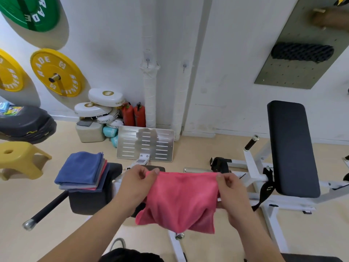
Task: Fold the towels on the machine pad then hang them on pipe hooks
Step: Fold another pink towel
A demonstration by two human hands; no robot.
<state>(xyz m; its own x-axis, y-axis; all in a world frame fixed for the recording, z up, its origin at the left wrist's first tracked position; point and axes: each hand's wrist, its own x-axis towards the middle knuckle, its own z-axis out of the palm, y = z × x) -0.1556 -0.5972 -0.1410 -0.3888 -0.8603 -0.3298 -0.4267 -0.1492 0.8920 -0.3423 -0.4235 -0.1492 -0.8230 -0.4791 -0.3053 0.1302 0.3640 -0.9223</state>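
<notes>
Pink towel (181, 197) hung spread in the air between both hands, over the white machine frame (283, 203). The left hand (136, 183) pinched its upper left corner, fingers (153, 172) curled onto the cloth; the right hand (231, 188) pinched the upper right corner likewise. Near its left side, a stack of folded towels (81, 170), blue on top, lay on the black machine pad (88, 203). Two hooks (147, 62) sat on wrapped pipes (150, 95) against the wall.
</notes>
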